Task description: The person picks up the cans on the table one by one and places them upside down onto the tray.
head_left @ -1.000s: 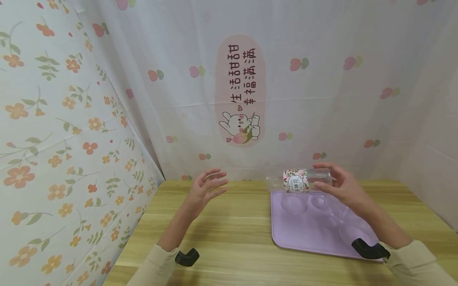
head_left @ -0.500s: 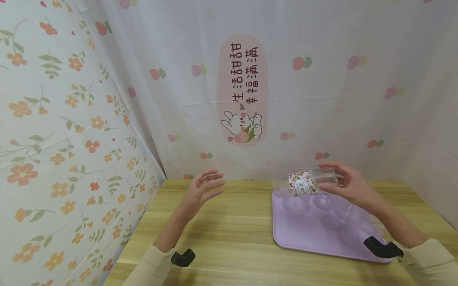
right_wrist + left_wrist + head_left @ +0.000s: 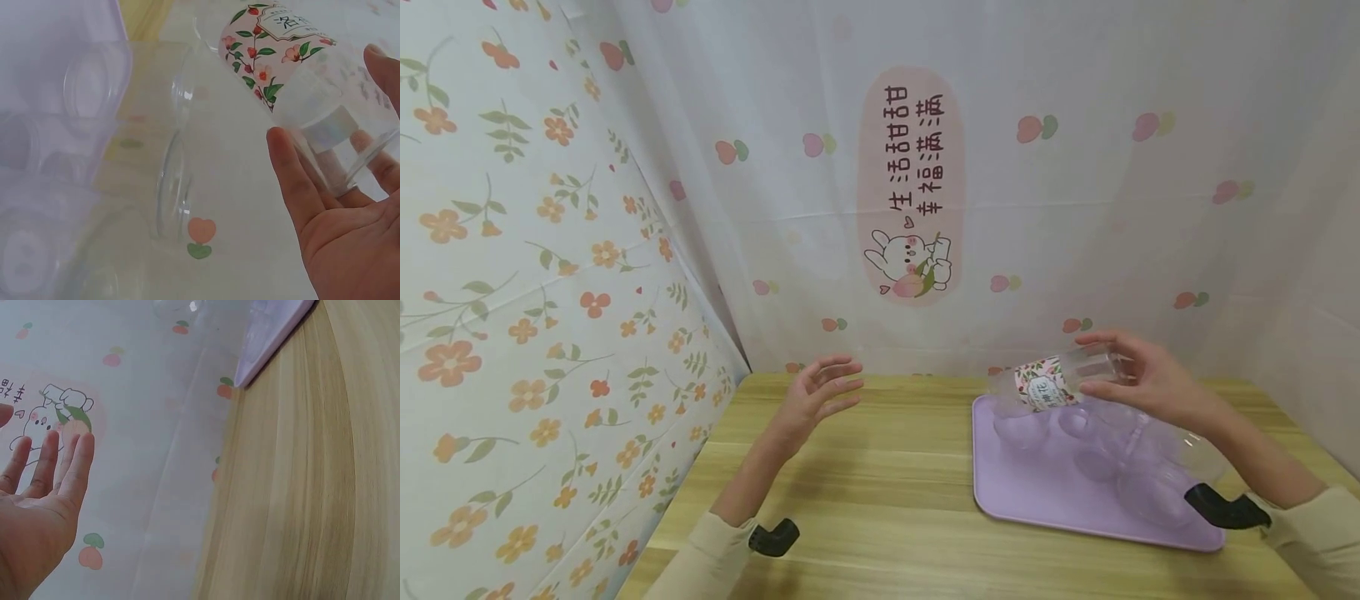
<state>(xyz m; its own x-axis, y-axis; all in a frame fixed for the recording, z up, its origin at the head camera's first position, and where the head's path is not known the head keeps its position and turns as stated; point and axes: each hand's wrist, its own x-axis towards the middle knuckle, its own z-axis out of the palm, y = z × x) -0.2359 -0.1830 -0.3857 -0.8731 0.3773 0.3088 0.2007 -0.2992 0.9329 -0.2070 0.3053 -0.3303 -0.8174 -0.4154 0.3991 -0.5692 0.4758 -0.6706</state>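
My right hand grips a clear plastic bottle by one end, thumb on the near side and fingers behind. The bottle carries a pink floral label with Chinese characters, and its left end tilts downward above the tray. Through its wall in the right wrist view, I see no contents. On the left, my left hand hovers over the table with fingers loosely spread, holding nothing. Below the bottle lies a light purple tray, bearing several clear containers; their exact shapes are hard to make out.
The wood-grain table stretches in front of me. A white curtain with peach prints hangs at its back edge, and a flowered curtain closes off the left side. The clear containers stand close below the right hand.
The bottle has shifted to the right and its left end has dipped from nearly level. My left hand has drifted slightly left and stays loosely spread.
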